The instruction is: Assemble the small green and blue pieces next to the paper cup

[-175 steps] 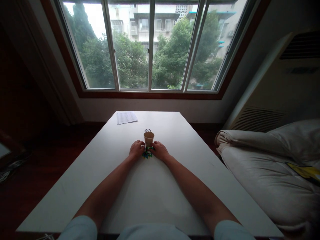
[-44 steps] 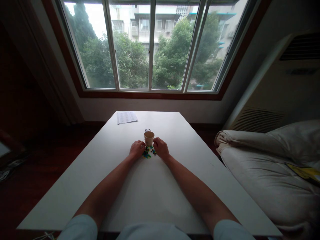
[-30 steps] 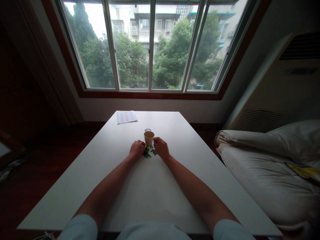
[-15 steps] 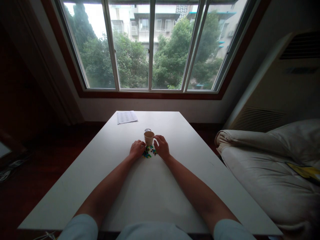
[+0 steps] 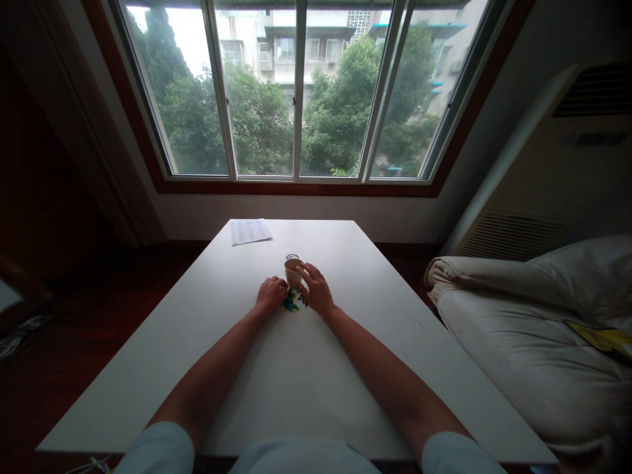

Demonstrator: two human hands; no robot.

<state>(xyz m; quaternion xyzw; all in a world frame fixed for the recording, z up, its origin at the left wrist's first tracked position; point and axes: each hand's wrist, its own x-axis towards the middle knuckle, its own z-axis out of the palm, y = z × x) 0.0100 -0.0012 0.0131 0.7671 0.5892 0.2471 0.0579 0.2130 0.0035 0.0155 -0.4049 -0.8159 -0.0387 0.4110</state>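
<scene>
A small brown paper cup (image 5: 291,272) stands upright in the middle of the white table (image 5: 296,388). Just in front of it lies a little pile of blue, green and yellow pieces (image 5: 291,303). My left hand (image 5: 270,294) rests curled on the table, touching the pile's left side. My right hand (image 5: 315,290) is on the pile's right, its fingers stretched up to the cup's rim. Whether those fingertips pinch a piece is too small to tell.
A printed sheet of paper (image 5: 250,231) lies at the table's far left corner. A small dark ring-shaped object (image 5: 291,257) sits right behind the cup. Pale bedding (image 5: 533,329) lies right of the table, under a wall air unit (image 5: 557,164). A large window (image 5: 296,92) faces me.
My right hand has lifted from the pile and reached its fingers forward and up to the cup's rim. My left hand and the cup have stayed put.
</scene>
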